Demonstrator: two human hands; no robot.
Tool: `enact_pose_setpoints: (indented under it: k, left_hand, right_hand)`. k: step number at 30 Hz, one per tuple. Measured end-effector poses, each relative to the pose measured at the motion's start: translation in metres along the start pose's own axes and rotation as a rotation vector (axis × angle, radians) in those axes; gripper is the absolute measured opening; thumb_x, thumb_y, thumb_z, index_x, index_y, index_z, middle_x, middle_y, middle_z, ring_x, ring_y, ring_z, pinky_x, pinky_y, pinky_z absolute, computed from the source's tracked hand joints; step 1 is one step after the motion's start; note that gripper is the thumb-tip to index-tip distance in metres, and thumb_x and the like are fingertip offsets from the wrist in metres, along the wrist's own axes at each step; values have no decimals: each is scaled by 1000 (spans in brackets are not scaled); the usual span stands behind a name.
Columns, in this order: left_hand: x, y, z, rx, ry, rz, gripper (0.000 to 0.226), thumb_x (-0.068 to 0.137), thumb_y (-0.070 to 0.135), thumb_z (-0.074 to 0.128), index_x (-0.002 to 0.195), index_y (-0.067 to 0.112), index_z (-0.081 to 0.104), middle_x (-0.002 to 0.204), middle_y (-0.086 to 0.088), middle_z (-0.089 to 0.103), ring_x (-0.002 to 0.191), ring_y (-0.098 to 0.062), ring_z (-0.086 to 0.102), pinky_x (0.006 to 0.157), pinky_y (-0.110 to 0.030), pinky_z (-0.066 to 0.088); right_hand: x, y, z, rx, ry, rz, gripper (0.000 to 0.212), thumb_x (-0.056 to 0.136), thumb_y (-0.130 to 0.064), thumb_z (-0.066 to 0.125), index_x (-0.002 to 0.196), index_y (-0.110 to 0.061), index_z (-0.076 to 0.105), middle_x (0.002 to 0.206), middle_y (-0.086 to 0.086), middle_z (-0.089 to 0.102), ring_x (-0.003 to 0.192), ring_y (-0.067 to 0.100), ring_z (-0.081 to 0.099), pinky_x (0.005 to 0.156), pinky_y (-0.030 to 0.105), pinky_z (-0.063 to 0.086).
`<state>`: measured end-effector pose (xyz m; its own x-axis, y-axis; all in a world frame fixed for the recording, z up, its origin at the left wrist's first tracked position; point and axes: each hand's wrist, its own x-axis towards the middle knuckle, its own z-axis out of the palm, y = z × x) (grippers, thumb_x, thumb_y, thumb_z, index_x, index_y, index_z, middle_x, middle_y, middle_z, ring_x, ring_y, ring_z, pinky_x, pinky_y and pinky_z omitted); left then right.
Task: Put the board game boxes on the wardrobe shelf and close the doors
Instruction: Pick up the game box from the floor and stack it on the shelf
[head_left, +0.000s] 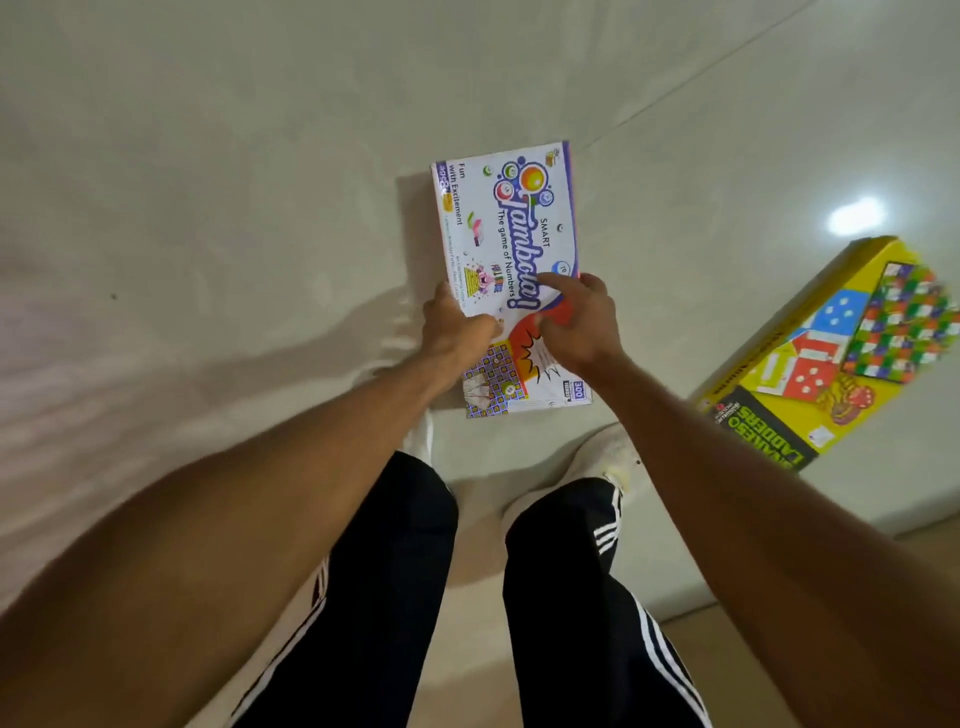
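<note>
The left hand (457, 327) grips the 9 o'clock edge of the white box (511, 218) and the right hand (576, 322) grips its 3 o'clock edge, down at the floor (208, 208). The box's long axis runs 12 to 6. The yellow box (831, 358) lies at 3 o'clock, nearer the right hand.

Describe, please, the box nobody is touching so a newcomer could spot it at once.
On the pale tiled floor, look right of the white Tambola box being held. There lies the Snakes and Ladders box, untouched; its yellow top with dice and a chequered board sets it apart.
</note>
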<state>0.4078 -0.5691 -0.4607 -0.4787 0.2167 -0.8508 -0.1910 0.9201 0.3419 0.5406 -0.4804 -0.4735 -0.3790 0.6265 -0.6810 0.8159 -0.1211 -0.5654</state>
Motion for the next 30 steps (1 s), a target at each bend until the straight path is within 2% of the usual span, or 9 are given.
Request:
enact_pose_setpoints:
  k: [4,8,12,14,17,20,24,26,30]
  left_hand:
    - [-73,51,-36,2,-61,138,64,68,-3,74,125,15,50,112,1,63,88,-8,63,53,-7,48]
    - [-184,103,-79,100,-144,278,68,72,-4,75,130,17,46,117,0,61,93,-8,62,61,-12,51]
    - [-311,150,-121,227,-237,380,67,75,2,74,131,24,45,118,2,54,92,-1,59,56,-10,48]
    - [-371,168,-139,270,-274,436,70,75,5,73,133,28,44,124,0,52,104,-7,58,63,-12,50]
    - [-450,186,-160,337,-306,546,72,74,8,72,135,31,42,129,-3,46,116,-14,54,82,-25,52]
    - [-514,195,-177,379,-376,666,73,74,12,74,137,29,41,129,-3,50,114,-13,56,88,-39,56]
    - [-593,186,-189,486,-563,825,67,76,9,75,134,23,46,124,-2,59,110,-19,60,78,-40,59]
    - [-632,171,-190,568,-675,892,68,77,8,76,136,22,45,121,0,60,109,-20,61,75,-36,60]
    - [-688,141,-184,712,-847,997,81,77,2,76,145,24,37,110,8,58,99,-10,62,65,-19,55]
  right_hand:
    - [-36,-39,-54,6,31,-42,57,69,-19,64,123,-37,59,117,11,54,107,34,54,97,43,48]
    - [-117,-88,-131,42,78,-75,61,69,-22,65,124,-44,53,123,9,52,111,33,53,97,45,49]
    - [-234,-139,-215,91,150,-72,61,72,-17,63,126,-43,52,128,10,47,118,33,49,101,44,47]
    - [-296,-160,-250,129,210,-73,61,73,-10,65,126,-41,55,129,10,45,120,30,48,101,36,46]
    - [-395,-182,-286,179,301,-66,62,76,4,61,127,-32,59,131,11,42,120,22,46,92,6,37]
    - [-485,-198,-298,253,417,-36,60,78,8,57,127,-28,59,134,9,40,124,21,44,94,19,44]
    - [-606,-204,-278,406,646,61,57,83,3,60,128,-32,57,131,0,38,124,21,46,87,36,57]
    - [-667,-202,-254,442,762,141,56,84,-2,62,130,-35,55,130,-3,38,122,18,47,84,29,57]
    - [-754,-195,-202,562,939,235,55,85,-2,64,133,-27,54,127,-2,39,116,11,44,70,-1,45]
